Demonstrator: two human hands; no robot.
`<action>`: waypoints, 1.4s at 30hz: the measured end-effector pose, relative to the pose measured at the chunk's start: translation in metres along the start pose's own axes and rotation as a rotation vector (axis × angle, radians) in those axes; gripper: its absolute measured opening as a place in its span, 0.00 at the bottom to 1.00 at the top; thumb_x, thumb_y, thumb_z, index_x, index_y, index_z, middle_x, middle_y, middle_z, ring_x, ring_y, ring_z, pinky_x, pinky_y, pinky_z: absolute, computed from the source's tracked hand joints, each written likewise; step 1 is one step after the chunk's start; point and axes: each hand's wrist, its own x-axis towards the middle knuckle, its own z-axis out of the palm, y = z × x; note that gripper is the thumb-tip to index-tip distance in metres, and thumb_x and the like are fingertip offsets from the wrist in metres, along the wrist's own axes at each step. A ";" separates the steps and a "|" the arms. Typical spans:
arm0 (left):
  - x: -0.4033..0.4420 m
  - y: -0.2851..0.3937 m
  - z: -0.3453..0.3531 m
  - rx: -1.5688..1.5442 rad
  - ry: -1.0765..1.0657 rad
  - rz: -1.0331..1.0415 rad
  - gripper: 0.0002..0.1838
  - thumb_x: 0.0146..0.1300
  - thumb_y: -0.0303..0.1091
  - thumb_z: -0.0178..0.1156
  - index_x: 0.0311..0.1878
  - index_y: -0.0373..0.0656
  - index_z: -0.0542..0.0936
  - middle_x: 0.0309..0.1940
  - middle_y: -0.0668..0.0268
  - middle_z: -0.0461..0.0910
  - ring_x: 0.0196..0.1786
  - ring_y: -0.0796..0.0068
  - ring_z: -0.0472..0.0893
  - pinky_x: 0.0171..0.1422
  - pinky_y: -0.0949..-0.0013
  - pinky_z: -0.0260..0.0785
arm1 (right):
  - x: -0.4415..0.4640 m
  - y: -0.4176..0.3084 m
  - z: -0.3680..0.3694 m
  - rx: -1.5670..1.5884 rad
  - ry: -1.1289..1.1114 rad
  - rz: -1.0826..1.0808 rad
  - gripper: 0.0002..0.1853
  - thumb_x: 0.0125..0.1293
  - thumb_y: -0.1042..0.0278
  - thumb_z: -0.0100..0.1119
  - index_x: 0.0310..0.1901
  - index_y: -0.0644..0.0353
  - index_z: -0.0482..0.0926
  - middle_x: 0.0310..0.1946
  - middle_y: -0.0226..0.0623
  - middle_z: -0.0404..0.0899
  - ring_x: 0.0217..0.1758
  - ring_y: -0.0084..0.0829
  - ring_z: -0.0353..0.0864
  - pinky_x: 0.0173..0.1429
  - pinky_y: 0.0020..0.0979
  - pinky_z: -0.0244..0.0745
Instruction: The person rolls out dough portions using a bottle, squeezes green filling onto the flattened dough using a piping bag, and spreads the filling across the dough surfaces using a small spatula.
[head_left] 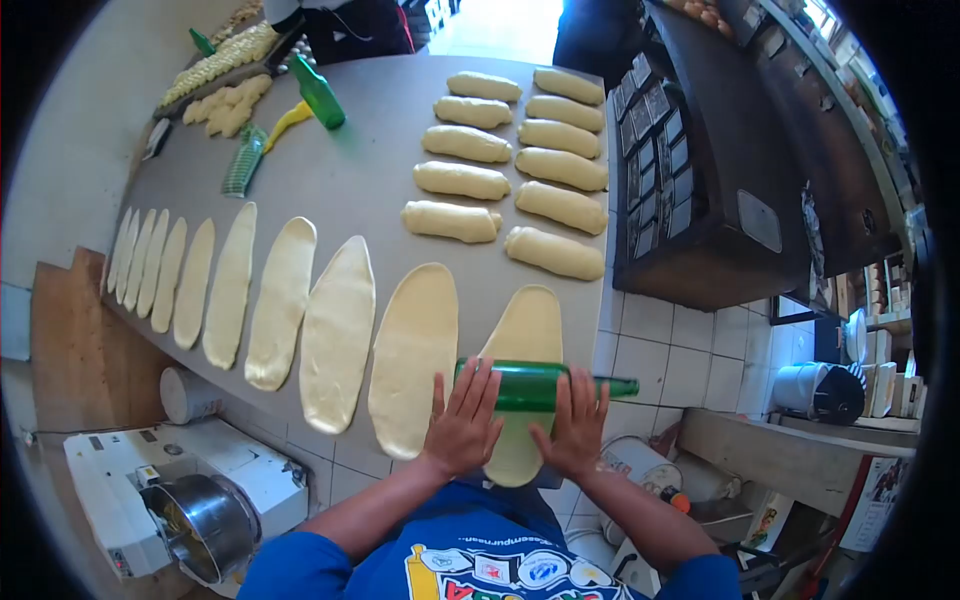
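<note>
A green glass bottle lies on its side across a flat, elongated sheet of dough, its neck pointing right. Over the bottle's left end rests my left hand, palm down with fingers stretched out. My right hand lies on the bottle near its neck, fingers straight and thumb apart. Just left of my left hand is another long dough sheet. More flattened strips, such as a dough piece, run in a row leftward along the table edge.
Rolled dough logs sit in two columns on the table. A second green bottle, a yellow item and a green patterned cup-like object lie farther back. A mixer stands lower left; a dark cabinet is at right.
</note>
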 end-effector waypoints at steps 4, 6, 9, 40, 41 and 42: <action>0.113 -0.055 0.015 -0.017 0.086 0.018 0.38 0.68 0.51 0.51 0.76 0.40 0.59 0.77 0.52 0.56 0.79 0.42 0.53 0.76 0.29 0.40 | 0.077 0.037 0.037 0.135 -0.084 0.034 0.30 0.62 0.43 0.60 0.55 0.61 0.71 0.46 0.43 0.77 0.46 0.45 0.77 0.56 0.49 0.65; 0.175 -0.073 0.015 0.102 0.089 -0.079 0.39 0.69 0.54 0.50 0.78 0.49 0.56 0.78 0.52 0.53 0.79 0.38 0.51 0.72 0.22 0.39 | 0.123 0.055 0.053 0.174 -0.227 0.208 0.28 0.64 0.40 0.57 0.49 0.60 0.71 0.39 0.42 0.80 0.39 0.46 0.80 0.48 0.48 0.70; 0.235 -0.088 0.019 0.137 0.235 -0.208 0.40 0.69 0.60 0.48 0.80 0.57 0.51 0.80 0.53 0.47 0.79 0.36 0.46 0.70 0.17 0.34 | 0.171 0.070 0.069 0.089 -0.326 0.367 0.29 0.66 0.33 0.52 0.39 0.57 0.72 0.23 0.39 0.78 0.25 0.46 0.79 0.33 0.44 0.71; -0.169 0.008 -0.076 -0.408 0.052 -0.124 0.37 0.62 0.45 0.64 0.73 0.42 0.65 0.75 0.56 0.61 0.80 0.53 0.55 0.80 0.43 0.47 | -0.090 -0.075 -0.096 0.305 -0.652 0.165 0.37 0.41 0.44 0.77 0.49 0.57 0.75 0.30 0.39 0.81 0.28 0.42 0.81 0.33 0.39 0.74; -0.173 0.001 -0.092 -0.378 0.099 -0.178 0.36 0.62 0.44 0.64 0.71 0.41 0.67 0.74 0.55 0.62 0.79 0.54 0.57 0.79 0.44 0.50 | -0.090 -0.084 -0.100 0.370 -0.630 0.184 0.37 0.40 0.43 0.78 0.48 0.58 0.76 0.29 0.40 0.82 0.27 0.43 0.81 0.34 0.39 0.75; -0.177 -0.008 -0.108 -0.347 0.149 -0.230 0.35 0.62 0.43 0.65 0.70 0.40 0.69 0.74 0.54 0.64 0.78 0.54 0.58 0.78 0.45 0.53 | -0.088 -0.092 -0.102 0.434 -0.609 0.201 0.37 0.39 0.43 0.79 0.48 0.58 0.76 0.28 0.42 0.83 0.27 0.44 0.82 0.34 0.39 0.76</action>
